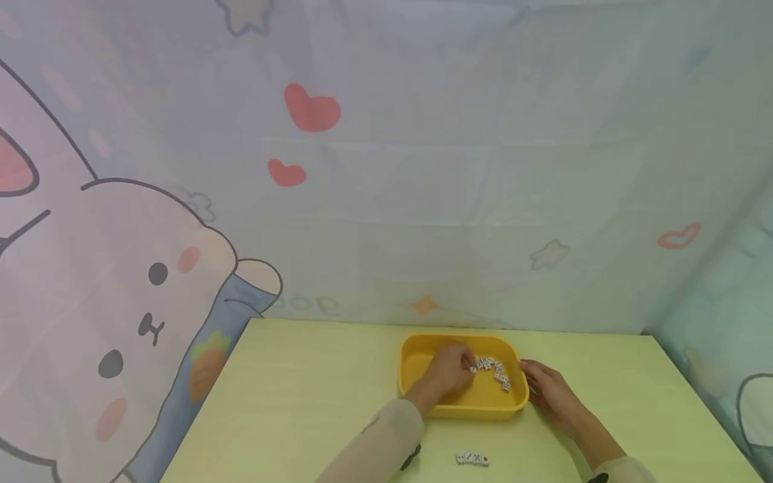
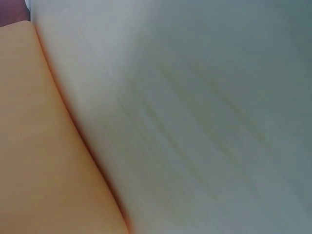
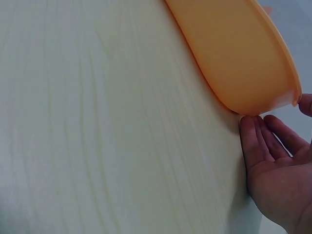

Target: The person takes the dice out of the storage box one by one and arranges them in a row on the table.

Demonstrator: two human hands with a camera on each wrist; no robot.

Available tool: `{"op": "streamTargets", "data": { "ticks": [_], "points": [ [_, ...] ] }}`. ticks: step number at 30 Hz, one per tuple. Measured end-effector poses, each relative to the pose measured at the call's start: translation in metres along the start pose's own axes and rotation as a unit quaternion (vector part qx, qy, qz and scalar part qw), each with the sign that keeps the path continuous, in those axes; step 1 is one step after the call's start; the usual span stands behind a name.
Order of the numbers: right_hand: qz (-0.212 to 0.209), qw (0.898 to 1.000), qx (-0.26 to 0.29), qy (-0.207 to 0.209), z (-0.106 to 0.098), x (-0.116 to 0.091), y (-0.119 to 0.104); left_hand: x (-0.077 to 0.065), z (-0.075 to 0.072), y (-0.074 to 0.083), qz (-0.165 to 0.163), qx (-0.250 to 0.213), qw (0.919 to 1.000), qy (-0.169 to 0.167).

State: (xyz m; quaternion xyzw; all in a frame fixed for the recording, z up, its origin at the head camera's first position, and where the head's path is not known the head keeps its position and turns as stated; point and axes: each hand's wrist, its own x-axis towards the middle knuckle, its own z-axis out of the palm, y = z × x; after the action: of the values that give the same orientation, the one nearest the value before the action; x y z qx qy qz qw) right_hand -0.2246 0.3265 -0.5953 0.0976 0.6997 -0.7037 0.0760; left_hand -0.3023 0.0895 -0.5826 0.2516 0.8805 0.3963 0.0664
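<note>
A yellow plastic basin (image 1: 447, 412) stands on the table, with several small white dice (image 1: 498, 372) in a curved line at its right inside. My left hand (image 1: 449, 372) reaches into it with fingers bent, its fingertips pinching a die at the left end of that line. At the basin's right end my right hand (image 1: 552, 396) rests against the outer wall. In the right wrist view the fairly straight fingers (image 3: 251, 139) touch low on the wall and the thumb (image 3: 305, 104) is at the rim. The left wrist view mostly shows the basin's outer side (image 2: 58, 146) and tabletop.
A short row of several dice (image 1: 472, 459) lies on the pale wood-grain table (image 1: 302, 396), in front of the basin near the person. Behind the table hangs a cloth backdrop (image 1: 423, 188) printed with a rabbit, hearts and stars; it continues along the right side.
</note>
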Motion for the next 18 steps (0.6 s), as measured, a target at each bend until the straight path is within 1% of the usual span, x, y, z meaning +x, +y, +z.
{"op": "streamTargets", "data": {
  "ticks": [3, 6, 12, 14, 18],
  "points": [
    [0.000, 1.000, -0.004, -0.007, -0.002, 0.001, -0.001, -0.001, -0.001, 0.002, -0.003, 0.004, 1.0000, 0.000],
    [-0.004, 1.000, -0.009, -0.007, -0.003, 0.001, -0.003, -0.001, -0.002, 0.004, 0.003, 0.002, 1.0000, 0.004],
    [0.000, 1.000, -0.006, 0.000, 0.003, -0.001, 0.000, -0.005, -0.005, 0.003, 0.009, 0.008, 0.9999, 0.004],
    [0.003, 1.000, -0.006, 0.001, 0.004, -0.003, 0.001, -0.006, -0.006, 0.003, 0.019, 0.019, 0.9996, 0.004],
    [-0.005, 1.000, -0.010, 0.009, 0.002, -0.003, -0.001, -0.007, -0.010, 0.010, 0.057, 0.033, 0.9978, 0.007]
  ]
}}
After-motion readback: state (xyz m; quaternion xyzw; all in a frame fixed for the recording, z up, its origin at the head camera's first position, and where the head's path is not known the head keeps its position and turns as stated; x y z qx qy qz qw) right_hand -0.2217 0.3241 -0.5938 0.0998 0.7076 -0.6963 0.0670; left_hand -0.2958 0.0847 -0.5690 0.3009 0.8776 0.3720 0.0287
